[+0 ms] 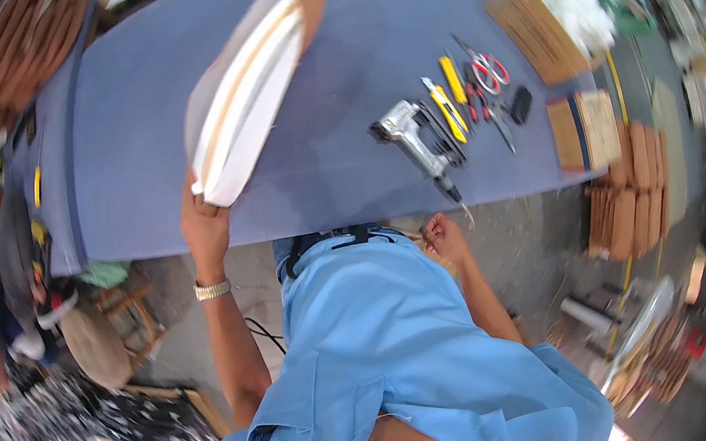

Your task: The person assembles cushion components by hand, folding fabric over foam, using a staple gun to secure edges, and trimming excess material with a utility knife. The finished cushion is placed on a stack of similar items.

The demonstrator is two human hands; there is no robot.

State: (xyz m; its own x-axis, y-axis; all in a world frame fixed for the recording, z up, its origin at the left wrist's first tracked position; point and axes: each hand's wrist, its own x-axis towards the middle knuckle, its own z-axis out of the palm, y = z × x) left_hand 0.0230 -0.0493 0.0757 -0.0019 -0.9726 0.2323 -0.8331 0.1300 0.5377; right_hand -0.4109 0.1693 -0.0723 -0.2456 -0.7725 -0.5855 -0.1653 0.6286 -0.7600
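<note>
Bench [125,117]: blue-covered, ahead of both hands.
Padded panel [246,101]: white with a tan band; slants forward and rightward from the left hand; contact with the bench cannot be confirmed.
Left hand [205,222]: clamped on the panel's near end.
Right hand [447,239]: well apart from the left, near the bench's edge, fingers curled; cannot tell whether anything is held.
Panel risk: one-ended grip; far end could swing or droop, in my judgement.
Staple gun [406,130]: just ahead of the right hand; a careless reach could knock it.
Yellow utility knife [445,110]: beyond the gun; blade exposure unclear; a rightward panel sweep could snag the white face.
Scissors [490,73]: farther ahead and right of the right hand; same sweep could scatter them.
</note>
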